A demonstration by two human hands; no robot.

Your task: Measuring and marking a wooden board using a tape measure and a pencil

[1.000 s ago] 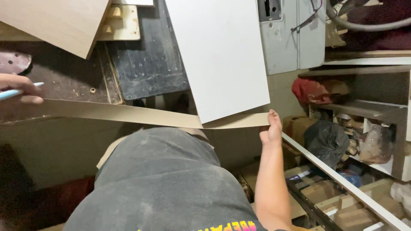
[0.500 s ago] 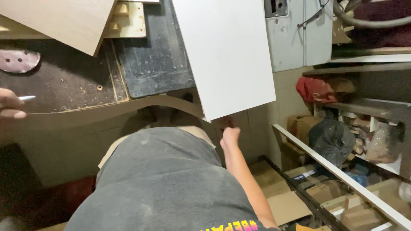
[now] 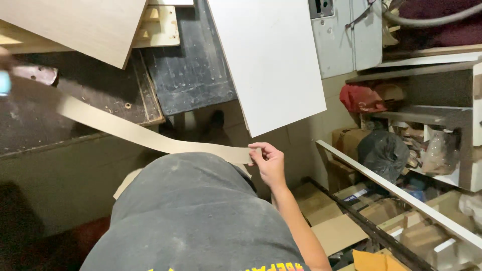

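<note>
Your right hand (image 3: 268,163) pinches the near end of the beige edging strip (image 3: 150,138), fingers closed on it, just below the lower corner of the white panel (image 3: 268,60). The strip runs from there up and left of the panel, sagging over the dark bench (image 3: 75,108). It looks thin, light and floppy, likely to kink; hold it at the ends, flat between fingers. Your left hand (image 3: 5,65) is cut off and blurred at the frame edge, grip unclear.
</note>
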